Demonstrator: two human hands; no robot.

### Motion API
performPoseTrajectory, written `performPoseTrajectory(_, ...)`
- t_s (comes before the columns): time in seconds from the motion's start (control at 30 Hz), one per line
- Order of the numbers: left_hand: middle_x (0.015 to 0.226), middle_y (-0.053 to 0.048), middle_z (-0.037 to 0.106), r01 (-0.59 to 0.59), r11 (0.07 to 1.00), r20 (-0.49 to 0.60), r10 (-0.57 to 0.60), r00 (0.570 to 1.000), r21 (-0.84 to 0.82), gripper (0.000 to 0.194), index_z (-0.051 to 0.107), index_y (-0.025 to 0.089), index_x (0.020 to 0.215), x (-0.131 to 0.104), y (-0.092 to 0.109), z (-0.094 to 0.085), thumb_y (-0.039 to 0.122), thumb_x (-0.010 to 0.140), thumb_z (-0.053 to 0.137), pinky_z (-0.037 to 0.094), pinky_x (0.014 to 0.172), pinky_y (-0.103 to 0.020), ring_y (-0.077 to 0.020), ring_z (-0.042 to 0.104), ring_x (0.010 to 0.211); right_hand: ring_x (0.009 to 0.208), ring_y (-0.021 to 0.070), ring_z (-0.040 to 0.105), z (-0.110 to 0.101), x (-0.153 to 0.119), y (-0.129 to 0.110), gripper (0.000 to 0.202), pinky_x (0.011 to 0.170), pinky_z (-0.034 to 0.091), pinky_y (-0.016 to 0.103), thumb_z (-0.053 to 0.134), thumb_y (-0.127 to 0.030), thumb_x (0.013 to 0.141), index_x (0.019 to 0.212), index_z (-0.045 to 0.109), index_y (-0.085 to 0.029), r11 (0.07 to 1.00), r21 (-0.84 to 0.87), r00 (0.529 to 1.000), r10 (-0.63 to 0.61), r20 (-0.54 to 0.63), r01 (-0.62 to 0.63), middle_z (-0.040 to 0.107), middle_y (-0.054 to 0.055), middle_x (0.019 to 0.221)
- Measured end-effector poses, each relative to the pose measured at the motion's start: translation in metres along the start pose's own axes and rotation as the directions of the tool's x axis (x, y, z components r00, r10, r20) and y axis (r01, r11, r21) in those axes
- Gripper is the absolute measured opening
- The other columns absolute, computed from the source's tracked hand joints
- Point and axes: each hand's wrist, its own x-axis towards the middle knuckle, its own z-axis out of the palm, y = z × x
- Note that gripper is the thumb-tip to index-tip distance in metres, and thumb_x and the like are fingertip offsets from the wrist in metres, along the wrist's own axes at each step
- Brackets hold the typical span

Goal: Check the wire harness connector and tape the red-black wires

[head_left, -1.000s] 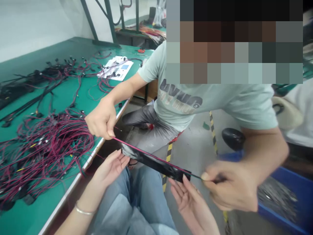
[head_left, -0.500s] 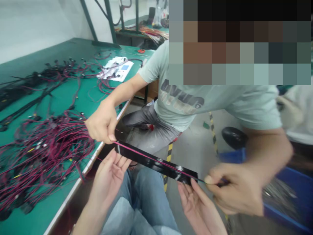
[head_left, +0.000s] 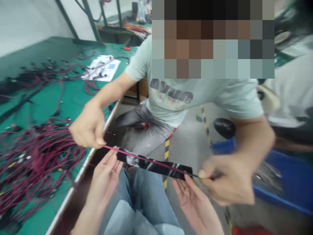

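A strip of black tape [head_left: 156, 165], glossy and slightly rippled, stretches between my two hands over my lap. My left hand [head_left: 107, 173] pinches its left end between thumb and fingers. At the other end, my right hand [head_left: 192, 195] grips the tape corner with the thumb on top, palm up and fingers partly curled. A thin pink-red wire [head_left: 137, 156], dark toward its right end, runs along the strip. A co-worker facing me pulls this wire straight: one hand [head_left: 89, 125] holds it left of the tape, the other hand [head_left: 228, 179] right of it.
Bundles of dark red wires [head_left: 46, 156] with connectors cover the green table [head_left: 70, 104] on the left. Printed sheets [head_left: 101, 68] lie farther back. A blue bin [head_left: 288, 202] with wire-like pieces stands at the right, and striped floor tape [head_left: 167, 150] runs between us.
My left hand has closed more on the tape's left end. More wire shows between that end and the co-worker's hand. The whole view has shifted a little.
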Motion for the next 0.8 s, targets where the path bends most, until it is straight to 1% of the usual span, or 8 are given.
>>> performPoseTrajectory(0.13, 0.08, -0.004, 0.07, -0.022, 0.999, 0.004, 0.022, 1.0, -0.031, 0.023, 0.066, 0.014, 0.081, 0.008, 0.007, -0.006, 0.003, 0.08, 0.045, 0.054, 0.062, -0.015, -0.0091, 0.065, 0.068, 0.101, 0.0202, 0.058, -0.005, 0.007, -0.004, 0.019, 0.081, 0.053, 0.04, 0.057, -0.033, 0.068, 0.083, 0.061, -0.044, 0.991, -0.126, 0.999, 0.03, -0.018, -0.032, 0.068, -0.004, 0.095)
performPoseTrajectory(0.27, 0.088, -0.007, 0.069, 0.019, 0.998, 0.079, -0.014, 0.997, -0.057, 0.021, 0.065, 0.014, 0.086, 0.004, 0.015, -0.01, 0.014, 0.084, 0.044, 0.054, 0.06, -0.015, -0.0097, 0.065, 0.07, 0.105, 0.0255, 0.056, -0.001, 0.007, 0.001, 0.021, 0.074, 0.054, 0.041, 0.057, -0.038, 0.064, 0.083, 0.062, -0.045, 0.981, -0.183, 0.997, 0.07, 0.015, -0.066, 0.069, -0.001, 0.088)
performPoseTrajectory(0.4, 0.096, -0.008, 0.067, 0.111, 0.994, 0.207, -0.105, 0.973, -0.019, 0.031, 0.062, 0.013, 0.099, 0.004, 0.008, -0.019, -0.002, 0.073, 0.053, 0.053, 0.07, -0.014, -0.0103, 0.065, 0.079, 0.105, 0.026, 0.055, 0.012, 0.002, 0.004, 0.015, 0.071, 0.055, 0.037, 0.056, -0.042, 0.062, 0.075, 0.064, -0.041, 0.989, -0.141, 0.999, 0.051, 0.008, -0.049, 0.07, 0.0, 0.082)
performPoseTrajectory(0.5, 0.086, -0.006, 0.068, 0.109, 0.994, 0.153, -0.109, 0.982, 0.008, 0.038, 0.062, 0.01, 0.096, 0.02, -0.006, -0.029, -0.011, 0.065, 0.055, 0.052, 0.066, -0.011, -0.008, 0.064, 0.069, 0.102, 0.0246, 0.057, 0.022, -0.006, -0.003, 0.015, 0.068, 0.056, 0.033, 0.06, -0.04, 0.062, 0.076, 0.064, -0.038, 0.994, -0.103, 0.998, 0.035, 0.045, -0.03, 0.07, 0.0, 0.083)
performPoseTrajectory(0.6, 0.086, -0.007, 0.067, 0.234, 0.967, 0.055, -0.229, 0.972, -0.097, 0.034, 0.058, 0.01, 0.103, 0.041, -0.027, -0.043, -0.004, 0.071, 0.054, 0.053, 0.065, -0.012, -0.0089, 0.064, 0.07, 0.095, 0.0189, 0.061, 0.033, -0.013, -0.009, 0.016, 0.071, 0.055, 0.027, 0.064, -0.034, 0.062, 0.078, 0.065, -0.034, 0.998, -0.06, 0.999, 0.035, 0.035, -0.033, 0.07, -0.002, 0.087)
performPoseTrajectory(0.63, 0.087, -0.009, 0.067, 0.308, 0.942, 0.042, -0.305, 0.951, -0.133, 0.033, 0.054, 0.008, 0.108, 0.046, -0.037, -0.048, 0.003, 0.076, 0.053, 0.054, 0.066, -0.016, -0.0114, 0.065, 0.073, 0.093, 0.0166, 0.063, 0.037, -0.014, -0.009, 0.016, 0.073, 0.055, 0.025, 0.065, -0.032, 0.063, 0.078, 0.065, -0.032, 0.999, -0.036, 0.999, 0.04, 0.024, -0.039, 0.07, -0.002, 0.087)
performPoseTrajectory(0.7, 0.09, -0.017, 0.064, 0.49, 0.853, 0.042, -0.491, 0.87, -0.18, 0.045, 0.041, 0.0, 0.12, 0.05, -0.059, -0.059, 0.022, 0.082, 0.05, 0.056, 0.069, -0.027, -0.0197, 0.065, 0.081, 0.089, 0.0135, 0.064, 0.048, -0.014, -0.005, 0.016, 0.077, 0.054, 0.023, 0.067, -0.028, 0.063, 0.079, 0.065, -0.026, 0.999, 0.011, 0.999, 0.053, 0.007, -0.053, 0.071, -0.002, 0.087)
performPoseTrajectory(0.8, 0.095, -0.027, 0.061, 0.731, 0.647, 0.176, -0.711, 0.681, -0.216, 0.076, 0.023, -0.012, 0.126, 0.037, -0.091, -0.064, 0.042, 0.079, 0.049, 0.054, 0.073, -0.037, -0.0292, 0.06, 0.094, 0.082, 0.0124, 0.065, 0.066, -0.012, 0.003, 0.016, 0.076, 0.053, 0.022, 0.069, -0.025, 0.063, 0.076, 0.065, -0.019, 0.995, 0.069, 0.998, 0.069, 0.002, -0.069, 0.071, 0.003, 0.082)
